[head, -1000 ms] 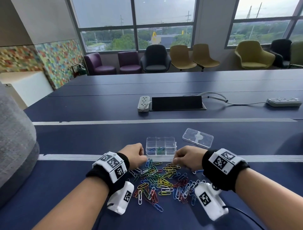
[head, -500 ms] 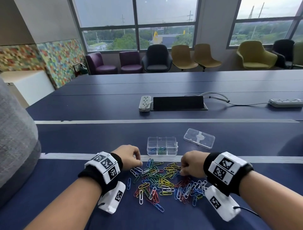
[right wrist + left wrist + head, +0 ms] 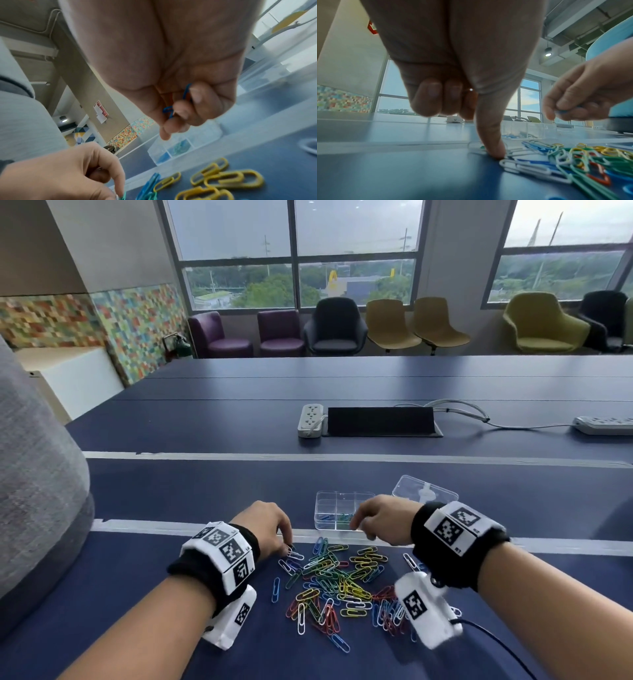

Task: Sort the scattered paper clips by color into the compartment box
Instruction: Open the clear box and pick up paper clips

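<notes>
Her right hand (image 3: 380, 522) hangs over the near edge of the clear compartment box (image 3: 344, 508), fingers curled round blue paper clips (image 3: 178, 102). Left hand (image 3: 267, 529) has its other fingers tucked in and its thumb pressing a white clip (image 3: 477, 150) flat at the pile's (image 3: 342, 583) left edge on the blue table (image 3: 171, 491)

Blue, green, yellow, red and white paper clips (image 3: 337, 580) lie on a dark-blue table (image 3: 171, 494).

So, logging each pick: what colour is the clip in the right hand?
Blue. The right hand pinches a blue paper clip; clearest in the right wrist view.
</notes>
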The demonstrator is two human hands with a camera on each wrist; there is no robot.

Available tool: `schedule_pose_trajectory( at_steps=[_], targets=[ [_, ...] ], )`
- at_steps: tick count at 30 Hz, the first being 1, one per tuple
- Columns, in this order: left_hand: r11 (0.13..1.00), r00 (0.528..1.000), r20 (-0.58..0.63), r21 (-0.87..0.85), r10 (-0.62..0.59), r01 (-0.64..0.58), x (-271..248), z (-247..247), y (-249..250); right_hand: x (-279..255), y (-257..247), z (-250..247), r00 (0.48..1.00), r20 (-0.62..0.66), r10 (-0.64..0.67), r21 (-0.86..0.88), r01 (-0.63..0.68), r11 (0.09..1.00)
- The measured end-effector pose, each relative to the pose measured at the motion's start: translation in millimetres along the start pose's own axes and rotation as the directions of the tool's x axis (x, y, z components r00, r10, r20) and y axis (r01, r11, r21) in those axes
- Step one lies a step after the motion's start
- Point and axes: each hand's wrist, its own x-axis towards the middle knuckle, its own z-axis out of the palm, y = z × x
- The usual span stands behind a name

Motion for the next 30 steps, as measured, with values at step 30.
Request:
schedule_pose_trajectory(
  at_steps=[30],
  targets=[
    [0.777,0.985,0.170,-0.623,0.019,0.092,-5.0,-1.0,-16.0,63.0,-76.8,6.0,0.990,-0.142,-0.020,-0.423,-0.042,0.905]
  ],
)
